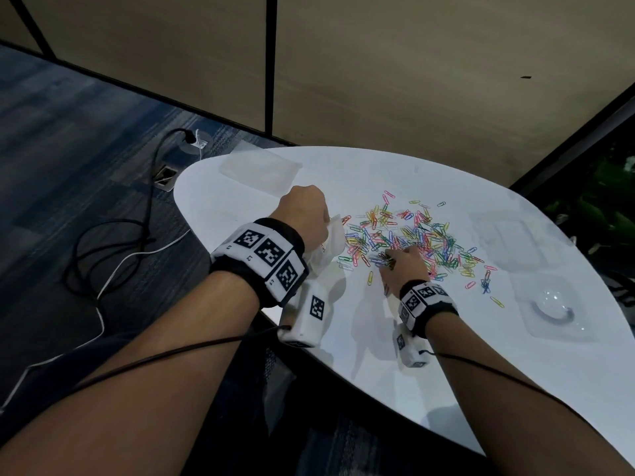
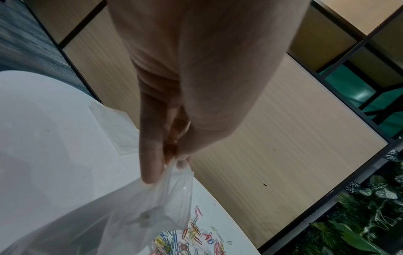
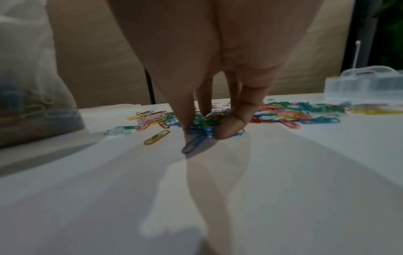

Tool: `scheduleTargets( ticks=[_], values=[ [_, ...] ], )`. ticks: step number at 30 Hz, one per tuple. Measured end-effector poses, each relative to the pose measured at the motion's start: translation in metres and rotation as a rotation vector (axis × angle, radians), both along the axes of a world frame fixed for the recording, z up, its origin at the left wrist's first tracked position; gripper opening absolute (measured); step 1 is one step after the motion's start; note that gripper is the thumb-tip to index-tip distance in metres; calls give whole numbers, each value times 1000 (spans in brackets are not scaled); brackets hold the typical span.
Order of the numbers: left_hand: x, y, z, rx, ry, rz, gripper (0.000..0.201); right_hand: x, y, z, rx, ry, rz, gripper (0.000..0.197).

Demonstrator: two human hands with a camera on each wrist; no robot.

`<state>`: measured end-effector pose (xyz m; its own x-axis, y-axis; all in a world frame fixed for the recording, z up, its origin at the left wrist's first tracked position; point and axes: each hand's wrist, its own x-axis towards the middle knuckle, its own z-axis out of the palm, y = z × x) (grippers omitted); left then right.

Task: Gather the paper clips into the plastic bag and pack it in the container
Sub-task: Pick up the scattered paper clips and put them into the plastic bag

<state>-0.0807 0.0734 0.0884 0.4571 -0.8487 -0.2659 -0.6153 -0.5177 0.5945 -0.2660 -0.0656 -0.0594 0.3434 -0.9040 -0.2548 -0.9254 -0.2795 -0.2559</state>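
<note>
While the left hand [image 1: 304,214] pinches the plastic bag [image 2: 122,212] by its rim just left of the paper clips [image 1: 409,238], the right hand [image 1: 405,266] curls on a few at the pile's near edge; gathering seems barely begun. Next: lift them bagward.

Your coloured paper clips [image 1: 409,240] lie scattered flat in a loose heap on the worktop. Just left of that heap stands the clear plastic bag [image 1: 326,247], mouth up, some clips inside. Right of the heap sits the clear lidded container [image 1: 515,240].
</note>
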Motion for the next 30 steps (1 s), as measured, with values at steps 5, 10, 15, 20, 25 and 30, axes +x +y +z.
scheduleTargets(
  ticks=[5, 10, 15, 20, 25, 30],
  values=[
    [1, 1, -1, -3, -2, 1, 29, -3, -8, 5, -82, 34, 11, 21],
    [2, 1, -2, -8, 8, 6, 29, -26, -24, 12, 140, -266, -256, 25],
    [1, 0, -3, -7, 5, 6, 31, -25, -17, 43, 696, -1155, -576, 15],
    [3, -1, -8, -14, 18, 38, 30, 15, 21, 85, 995, -1462, -413, 22],
    [5, -2, -10, -42, 46, 86, 25, 57, 58, 89, 887, -1263, -227, 17],
    [9, 0, -11, -52, 50, 82, 26, 72, 65, 78, 243, -719, 81, 6]
  ],
)
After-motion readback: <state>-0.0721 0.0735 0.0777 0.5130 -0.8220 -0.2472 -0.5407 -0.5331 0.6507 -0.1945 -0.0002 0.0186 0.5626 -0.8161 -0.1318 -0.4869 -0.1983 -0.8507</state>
